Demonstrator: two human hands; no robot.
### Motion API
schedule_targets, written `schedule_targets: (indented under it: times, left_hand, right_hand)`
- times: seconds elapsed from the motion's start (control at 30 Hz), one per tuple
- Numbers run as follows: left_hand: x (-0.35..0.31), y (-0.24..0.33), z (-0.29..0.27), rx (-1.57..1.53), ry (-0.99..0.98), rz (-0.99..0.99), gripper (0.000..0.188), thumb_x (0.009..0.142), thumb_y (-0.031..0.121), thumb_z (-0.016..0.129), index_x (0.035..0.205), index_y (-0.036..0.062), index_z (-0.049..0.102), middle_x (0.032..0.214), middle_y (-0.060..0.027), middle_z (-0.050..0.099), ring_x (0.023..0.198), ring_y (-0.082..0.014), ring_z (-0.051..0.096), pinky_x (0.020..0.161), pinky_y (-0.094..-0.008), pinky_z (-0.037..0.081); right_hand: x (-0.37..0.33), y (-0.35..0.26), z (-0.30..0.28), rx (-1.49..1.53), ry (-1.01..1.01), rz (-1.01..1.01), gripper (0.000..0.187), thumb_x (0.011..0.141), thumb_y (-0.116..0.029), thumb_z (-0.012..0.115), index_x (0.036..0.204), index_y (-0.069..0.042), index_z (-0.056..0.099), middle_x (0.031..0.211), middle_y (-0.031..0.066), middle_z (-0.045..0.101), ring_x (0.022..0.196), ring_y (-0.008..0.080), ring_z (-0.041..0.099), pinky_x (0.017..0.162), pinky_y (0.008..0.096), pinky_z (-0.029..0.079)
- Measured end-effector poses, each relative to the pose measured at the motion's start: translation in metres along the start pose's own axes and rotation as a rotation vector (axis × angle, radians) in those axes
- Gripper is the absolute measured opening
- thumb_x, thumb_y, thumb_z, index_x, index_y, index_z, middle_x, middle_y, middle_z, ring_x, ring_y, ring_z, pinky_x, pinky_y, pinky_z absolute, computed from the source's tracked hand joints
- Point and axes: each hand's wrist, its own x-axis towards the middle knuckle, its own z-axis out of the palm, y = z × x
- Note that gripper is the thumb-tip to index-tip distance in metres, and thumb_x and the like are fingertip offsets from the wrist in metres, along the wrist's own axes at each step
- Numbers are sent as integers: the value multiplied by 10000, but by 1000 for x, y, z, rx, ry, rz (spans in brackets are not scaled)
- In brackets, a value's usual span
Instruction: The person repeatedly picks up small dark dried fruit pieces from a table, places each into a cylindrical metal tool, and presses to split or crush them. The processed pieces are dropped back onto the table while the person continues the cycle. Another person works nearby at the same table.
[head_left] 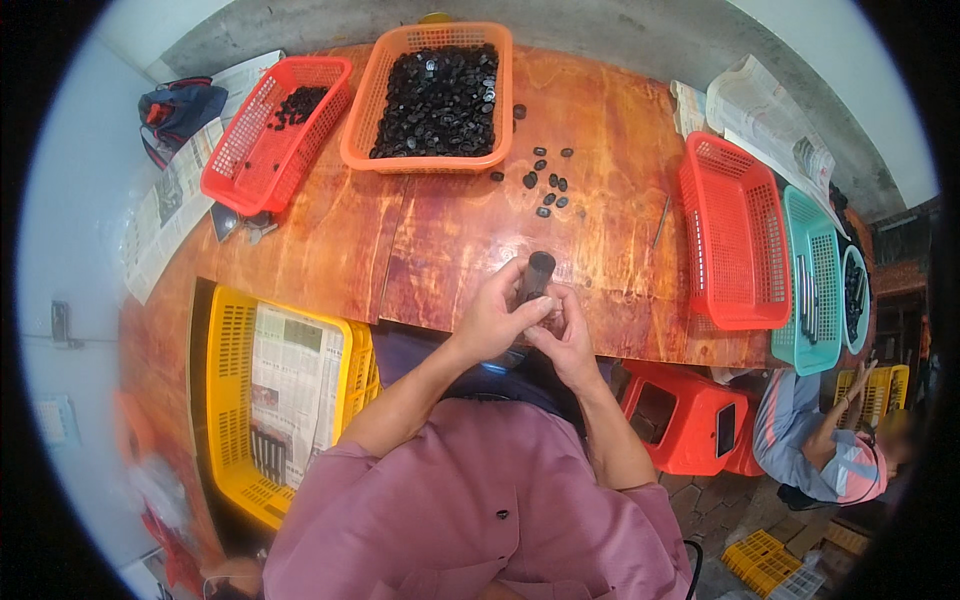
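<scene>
In front of my chest, over the near table edge, a black cylindrical tube (540,268) stands upright in my left hand (494,318). The fingers of that hand wrap its lower part, with the thumb across the front. My right hand (568,338) is closed beside the tube's lower end, thumb and fingers pinched together. What lies between them is hidden. Beyond the hands, several small black oval pieces (530,181) lie scattered on the wooden table (600,270). An orange basket (360,145) behind them is filled with similar black pieces.
A red basket (240,190) with some black pieces stands left. To the right are an empty red basket (735,315), a teal basket (820,357) with rods, and a thin rod (662,221). A yellow crate (222,440) and red stool (690,420) flank me; another person (830,450) sits right.
</scene>
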Motion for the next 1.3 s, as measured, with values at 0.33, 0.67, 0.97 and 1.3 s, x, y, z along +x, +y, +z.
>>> schedule_targets:
  times: [0.33,0.67,0.97,1.3]
  left_hand:
    - [-4,19,-8,36,-148,-44,355,936,97,734,1239,-15,588,1061,-93,693,1021,-173,669,912,-339,549]
    - [-12,15,2,196,-101,52,313,905,44,769,1185,-17,644,1078,-46,647,1036,-124,624,931,-308,526]
    - [-14,17,-3,128,-151,-26,413,883,62,786,1256,-19,630,1127,-93,668,1089,-180,651,945,-346,535]
    - [-11,11,0,341,-99,110,338,921,42,739,1234,-32,637,1146,-113,691,1048,-181,681,954,-348,549]
  right_hand:
    - [-4,-9,17,-573,-35,-199,327,961,-127,708,1233,28,613,1067,122,654,897,164,660,815,319,537]
    - [-3,-1,12,-798,-34,-334,320,950,-102,639,1242,28,617,1181,230,661,1087,391,678,907,445,535]
    - [-9,-8,13,-743,-27,-317,307,956,-133,643,1226,13,627,1159,223,668,1069,390,679,905,451,536]
    - [-9,-2,12,-729,28,-365,301,950,-122,667,1214,19,641,1157,207,684,1077,365,698,915,443,546]
